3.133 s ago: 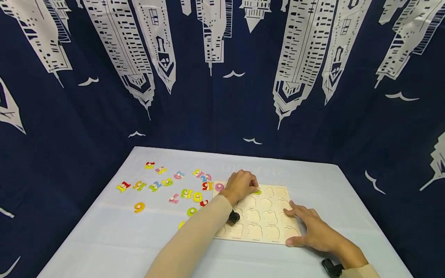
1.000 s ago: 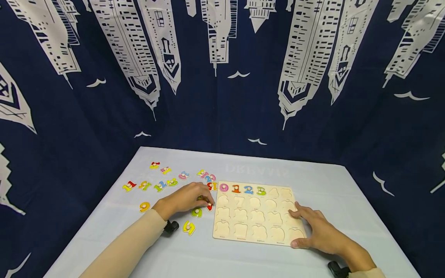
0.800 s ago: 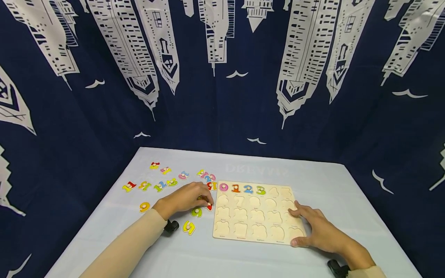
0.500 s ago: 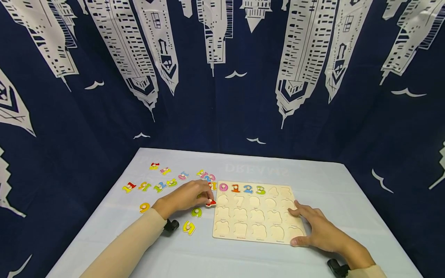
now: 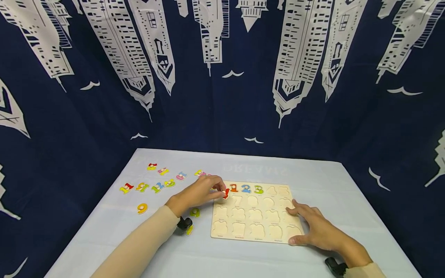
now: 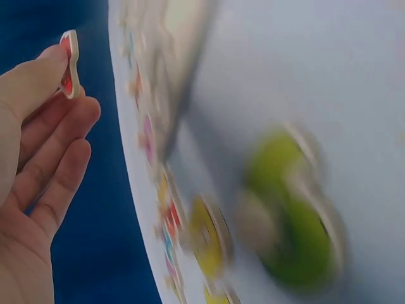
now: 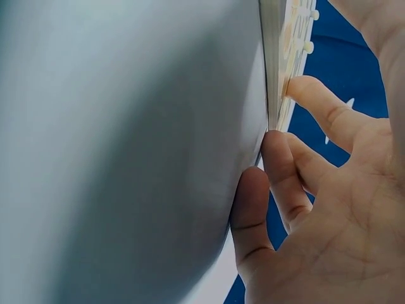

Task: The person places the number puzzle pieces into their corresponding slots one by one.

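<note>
My left hand [image 5: 199, 190] pinches a red number puzzle piece [image 5: 226, 193] between thumb and fingertips, over the upper left of the wooden number board [image 5: 259, 236]. The left wrist view shows the piece [image 6: 73, 66] edge-on and raised, so its digit is hidden. Along the board's top row sit an orange 1 [image 5: 234, 188], a blue 2 [image 5: 246, 189] and a green 3 [image 5: 259, 189]; the left hand hides the corner beside them. My right hand [image 5: 314, 229] rests against the board's right edge, fingers spread, thumb at the near corner.
Several loose number pieces lie left of the board, among them a red-and-yellow 11 [image 5: 126, 188], an orange digit [image 5: 142, 208] and a green digit [image 5: 195, 212]. A yellow piece [image 5: 189, 230] lies partly behind the left wrist camera [image 5: 185, 224]. A dark blue printed cloth [image 5: 215, 116] hangs behind the table.
Having set the green 3 in the top row, my left hand went back left to the loose pieces, picked up the red one and carried it right over the board. The right hand stayed put.
</note>
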Motion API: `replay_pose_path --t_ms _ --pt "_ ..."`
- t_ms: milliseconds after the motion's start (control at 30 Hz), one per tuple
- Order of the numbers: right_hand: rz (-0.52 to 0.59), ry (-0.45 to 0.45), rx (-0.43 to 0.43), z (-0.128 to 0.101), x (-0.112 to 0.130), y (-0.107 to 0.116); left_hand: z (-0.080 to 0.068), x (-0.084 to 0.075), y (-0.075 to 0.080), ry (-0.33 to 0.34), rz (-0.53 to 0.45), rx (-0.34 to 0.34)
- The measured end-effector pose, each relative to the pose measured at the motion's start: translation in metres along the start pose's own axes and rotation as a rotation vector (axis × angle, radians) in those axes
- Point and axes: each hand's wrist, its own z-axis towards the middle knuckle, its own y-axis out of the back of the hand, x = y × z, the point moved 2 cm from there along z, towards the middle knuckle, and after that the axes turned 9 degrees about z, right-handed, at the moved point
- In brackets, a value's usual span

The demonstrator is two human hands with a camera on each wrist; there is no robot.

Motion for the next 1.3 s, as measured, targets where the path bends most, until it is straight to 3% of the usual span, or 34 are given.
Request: replay_pose_path --t_ms 133,267,667,800,1000,1300 --pt "0.001 -0.003 0.001 0.000 0.000 -0.001 0.021 -0.014 -0.011 -0.034 -0.070 -0.038" --pt "0.007 -0.014 0.003 -0.001 0.000 -0.001 0.043 -0.031 -0.024 -0.046 -0.079 -0.086" --pt "0.010 0.001 0.013 0.004 0.004 -0.005 0.104 -0.068 -0.065 0.053 -0.115 -0.092" --pt "0.012 0.006 0.012 0.005 0.005 -0.006 0.116 -0.072 -0.078 0.103 -0.117 -0.099" --pt "0.022 -0.003 0.014 0.004 0.004 -0.005 0.130 -0.076 -0.096 0.162 -0.024 -0.080" --pt "0.014 -0.019 0.012 0.000 0.002 0.000 0.141 -0.085 -0.104 0.216 0.061 -0.107"
